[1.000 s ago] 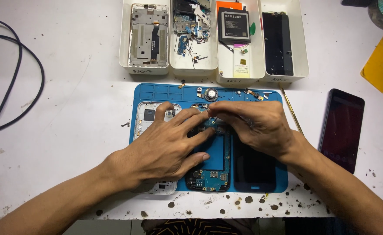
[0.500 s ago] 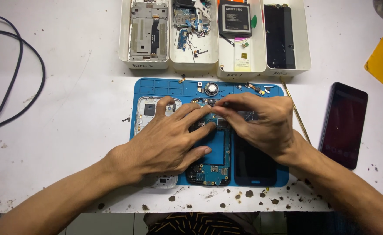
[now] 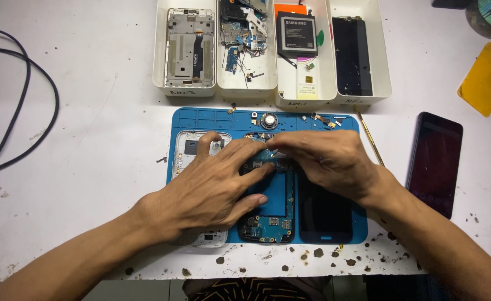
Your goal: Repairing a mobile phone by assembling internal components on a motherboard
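An opened phone with its circuit board [image 3: 268, 226] bare lies on a blue work mat [image 3: 201, 118]. My left hand [image 3: 212, 187] rests across the phone, fingers spread, pressing down on its upper part. My right hand [image 3: 326, 161] comes in from the right, its fingertips pinched at a small part near the top of the board; what it pinches is too small to tell. A white phone frame [image 3: 189, 146] lies under my left hand's fingers. A dark screen panel [image 3: 323, 214] lies on the mat under my right wrist.
Several white trays [image 3: 162, 56] at the back hold a phone frame, loose parts, a battery [image 3: 297, 33] and a black panel. A dark phone [image 3: 435, 161] lies to the right, a yellow card [image 3: 486, 78] beyond it, a black cable [image 3: 28, 100] at left. A thin tool [image 3: 370, 136] lies by the mat.
Both hands stay on the phone with only slight finger shifts. The view has moved a little.
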